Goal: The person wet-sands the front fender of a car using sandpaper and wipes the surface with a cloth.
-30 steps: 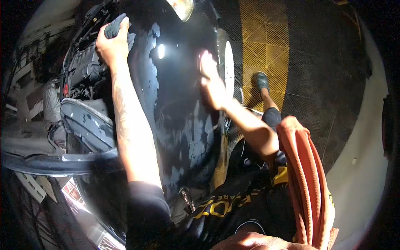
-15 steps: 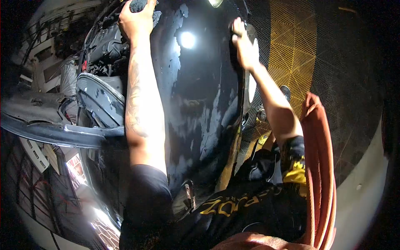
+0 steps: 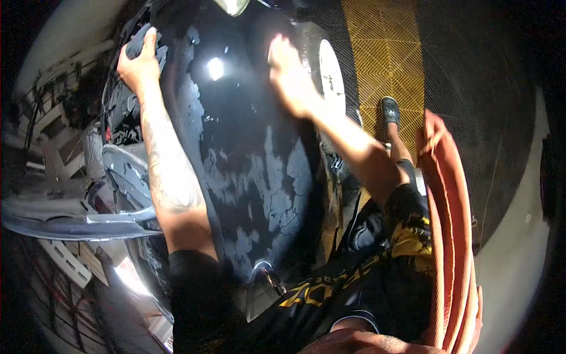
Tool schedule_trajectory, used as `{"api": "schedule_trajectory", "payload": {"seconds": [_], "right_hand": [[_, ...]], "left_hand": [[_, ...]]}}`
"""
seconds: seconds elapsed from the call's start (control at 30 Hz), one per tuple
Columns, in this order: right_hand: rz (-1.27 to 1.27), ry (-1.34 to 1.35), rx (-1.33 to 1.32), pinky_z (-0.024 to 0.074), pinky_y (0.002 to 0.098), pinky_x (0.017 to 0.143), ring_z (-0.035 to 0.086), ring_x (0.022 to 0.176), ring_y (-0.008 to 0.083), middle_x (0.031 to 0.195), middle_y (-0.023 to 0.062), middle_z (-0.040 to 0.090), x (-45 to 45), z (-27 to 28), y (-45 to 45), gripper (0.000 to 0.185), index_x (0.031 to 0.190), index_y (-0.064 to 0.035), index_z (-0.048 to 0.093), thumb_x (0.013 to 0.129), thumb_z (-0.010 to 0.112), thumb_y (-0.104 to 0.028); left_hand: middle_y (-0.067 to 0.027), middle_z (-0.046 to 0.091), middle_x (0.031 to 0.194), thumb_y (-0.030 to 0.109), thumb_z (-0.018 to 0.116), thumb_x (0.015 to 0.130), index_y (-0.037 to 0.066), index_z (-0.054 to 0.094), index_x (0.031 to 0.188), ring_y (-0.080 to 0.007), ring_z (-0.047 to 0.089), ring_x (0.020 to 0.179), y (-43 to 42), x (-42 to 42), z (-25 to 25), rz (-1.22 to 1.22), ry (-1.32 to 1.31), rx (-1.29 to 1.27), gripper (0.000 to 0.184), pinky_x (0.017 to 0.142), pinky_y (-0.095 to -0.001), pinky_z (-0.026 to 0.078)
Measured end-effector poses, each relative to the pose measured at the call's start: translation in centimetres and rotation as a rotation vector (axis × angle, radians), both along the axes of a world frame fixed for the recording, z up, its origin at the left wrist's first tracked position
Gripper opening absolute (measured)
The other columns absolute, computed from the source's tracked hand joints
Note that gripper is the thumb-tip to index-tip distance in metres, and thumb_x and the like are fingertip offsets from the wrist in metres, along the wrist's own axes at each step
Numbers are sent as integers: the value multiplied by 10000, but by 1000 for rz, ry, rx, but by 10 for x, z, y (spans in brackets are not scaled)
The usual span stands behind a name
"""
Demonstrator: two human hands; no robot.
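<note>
At the upper left, my left hand (image 3: pixel 138 71) is closed around a dark grey cloth or pad (image 3: pixel 138 42) beside the open engine bay. The black car panel (image 3: pixel 242 112) below my arms shows dull grey patches and cracked-looking marks. Over the panel's right side is my right hand (image 3: pixel 289 74), smeared by motion. Its fingers point forward; whether anything lies under them is hidden.
Engine parts (image 3: pixel 127 127) show on the left. A headlight (image 3: pixel 233 5) is at the top and a wheel (image 3: pixel 332 74) to the right. A reddish-brown cloth (image 3: pixel 448 236) hangs by my right shoulder. My shoe (image 3: pixel 389 109) rests on yellow floor tiles (image 3: pixel 386 47).
My right hand has moved left from the panel's outer edge onto its surface. The view has shifted, so the panel and my left hand appear lower or further left.
</note>
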State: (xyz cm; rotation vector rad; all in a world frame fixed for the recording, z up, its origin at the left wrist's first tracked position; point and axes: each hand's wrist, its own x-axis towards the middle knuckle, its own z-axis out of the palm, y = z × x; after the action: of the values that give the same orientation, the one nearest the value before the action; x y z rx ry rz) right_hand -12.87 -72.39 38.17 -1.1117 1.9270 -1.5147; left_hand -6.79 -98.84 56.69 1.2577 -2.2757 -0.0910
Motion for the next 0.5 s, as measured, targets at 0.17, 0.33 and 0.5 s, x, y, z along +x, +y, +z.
{"api": "schedule_trajectory", "payload": {"seconds": [0.17, 0.33, 0.5], "right_hand": [[170, -111, -46, 98, 477, 1247, 119, 1515, 410, 1611, 285, 150, 58, 16, 82, 806, 1537, 65, 176, 858, 590, -66], [0, -278, -87, 123, 431, 1243, 101, 1524, 371, 1633, 247, 121, -30, -47, -22, 675, 1561, 0, 176, 963, 441, -167], [50, -957, -336, 20, 384, 1245, -1, 1548, 272, 1671, 148, 86, 48, -25, 61, 691, 1572, -30, 215, 929, 455, -111]], "left_hand": [[-153, 755, 959, 492, 878, 697, 0, 742, 985, -278, 716, 885, 3, -1, 0, 45, -5, -18, 586, 859, -386, 534], [-122, 755, 979, 443, 861, 752, -8, 747, 995, -220, 694, 882, 7, 0, 4, 60, -28, 11, 526, 861, -355, 519], [-127, 754, 974, 447, 862, 749, -6, 747, 1011, -229, 696, 871, 9, -4, 4, 79, -24, 58, 536, 848, -365, 525]]}}
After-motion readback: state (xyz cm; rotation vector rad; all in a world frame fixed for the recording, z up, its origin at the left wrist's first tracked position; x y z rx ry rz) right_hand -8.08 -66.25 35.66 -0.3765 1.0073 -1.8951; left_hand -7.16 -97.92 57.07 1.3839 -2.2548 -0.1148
